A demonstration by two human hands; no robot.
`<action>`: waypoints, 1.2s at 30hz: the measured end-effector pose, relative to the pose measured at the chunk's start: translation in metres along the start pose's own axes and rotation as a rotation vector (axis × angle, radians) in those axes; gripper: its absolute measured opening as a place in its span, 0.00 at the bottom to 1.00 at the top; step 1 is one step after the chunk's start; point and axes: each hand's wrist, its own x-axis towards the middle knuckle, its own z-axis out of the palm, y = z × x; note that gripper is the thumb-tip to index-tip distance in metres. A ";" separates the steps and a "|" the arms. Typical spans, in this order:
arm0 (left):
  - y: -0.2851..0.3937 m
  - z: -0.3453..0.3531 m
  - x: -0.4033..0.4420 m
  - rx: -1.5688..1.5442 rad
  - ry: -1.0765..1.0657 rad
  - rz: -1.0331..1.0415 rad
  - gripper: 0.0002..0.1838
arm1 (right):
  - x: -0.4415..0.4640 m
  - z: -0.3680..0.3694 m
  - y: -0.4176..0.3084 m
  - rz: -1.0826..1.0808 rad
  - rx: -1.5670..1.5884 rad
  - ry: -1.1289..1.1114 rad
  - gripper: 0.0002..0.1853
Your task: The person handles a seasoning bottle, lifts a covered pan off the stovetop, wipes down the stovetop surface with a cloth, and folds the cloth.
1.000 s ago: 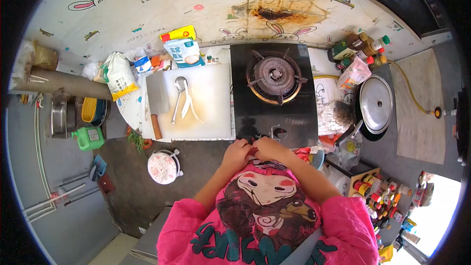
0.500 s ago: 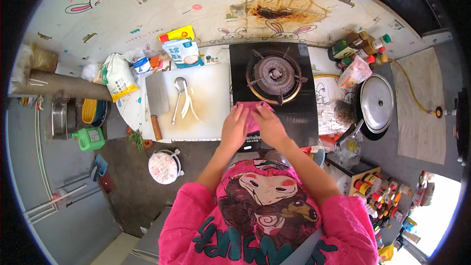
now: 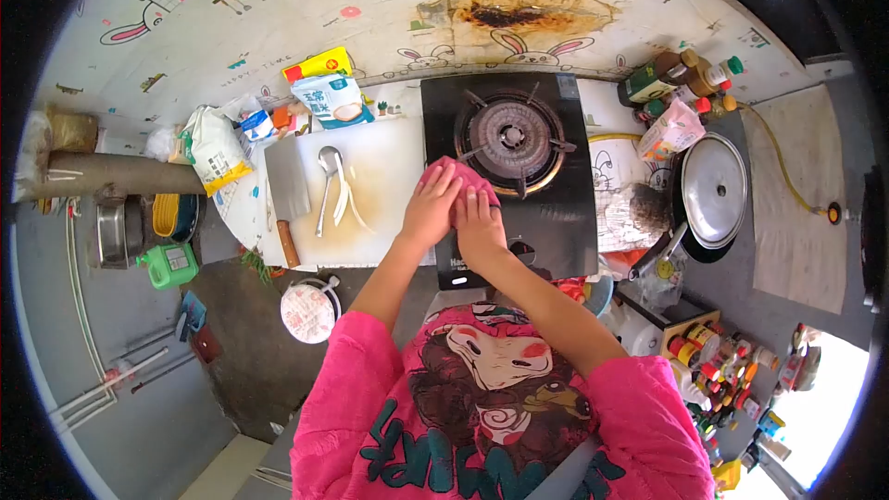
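Note:
A folded pink cloth (image 3: 469,181) lies at the left front part of the black gas stove (image 3: 556,236), left of the burner (image 3: 512,136). My left hand (image 3: 431,210) is on the cloth's left side, its fingers stretched over it. Close beside it, my right hand (image 3: 479,228) presses on the cloth's lower right part. Both hands grip the cloth from above; the thumbs and the underside of the cloth are hidden.
On the white cutting board (image 3: 389,153) left of the stove lie a cleaver (image 3: 287,181), a metal spoon (image 3: 327,176) and pale strips (image 3: 344,199). Food bags (image 3: 329,97) stand behind it. To the right are a lidded wok (image 3: 713,190) and bottles (image 3: 659,79).
Both hands have moved with the pink cloth up and to the left, from the stove's front middle toward its left edge. The view has shifted slightly.

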 end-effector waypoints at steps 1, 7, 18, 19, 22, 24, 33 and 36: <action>0.007 0.003 0.002 0.009 -0.051 0.016 0.27 | -0.006 0.002 0.002 0.042 -0.052 -0.027 0.31; 0.058 0.026 -0.010 -0.049 -0.048 0.106 0.28 | -0.039 -0.003 0.023 0.141 0.016 -0.248 0.30; 0.015 0.006 -0.027 -0.062 0.075 -0.024 0.24 | -0.015 0.015 0.006 -0.078 -0.049 0.109 0.31; 0.015 0.003 -0.032 -0.057 0.076 -0.034 0.24 | -0.017 0.017 0.007 -0.079 -0.048 0.109 0.31; 0.018 0.001 -0.057 -0.094 0.036 -0.031 0.26 | -0.030 0.029 0.012 -0.228 0.059 0.325 0.25; 0.025 0.003 -0.078 -0.100 0.048 -0.007 0.27 | -0.046 0.039 0.013 -0.283 0.100 0.333 0.24; 0.052 0.012 -0.136 -0.238 -0.216 -0.040 0.16 | -0.092 0.047 0.014 -0.520 0.360 0.211 0.06; 0.062 -0.011 -0.114 -0.334 -0.119 -0.067 0.12 | -0.086 0.025 0.024 -0.448 0.374 0.193 0.08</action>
